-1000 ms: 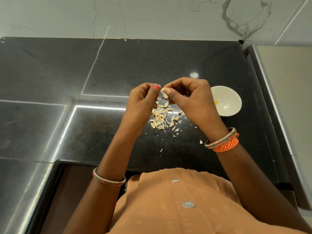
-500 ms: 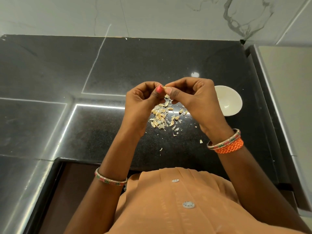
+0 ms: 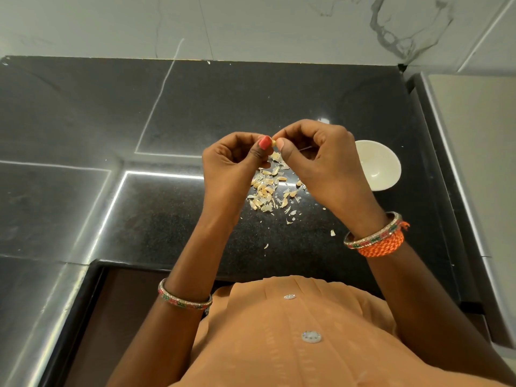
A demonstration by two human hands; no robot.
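Left hand [image 3: 231, 163], right hand [image 3: 326, 166] higher round clove [image 3: 274, 142]

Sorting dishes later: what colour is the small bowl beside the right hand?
The bowl is plain white, seen in the head view.

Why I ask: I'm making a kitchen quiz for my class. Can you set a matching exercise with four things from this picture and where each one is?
Things:
1. small clove
2. white bowl
3. pile of cloves and skins
4. orange thread band

Places:
A. round the right wrist
B. on the counter, below the two hands
C. pinched between left hand and right hand
D. on the counter, right of the pile

Pairs: 1-C, 2-D, 3-B, 4-A
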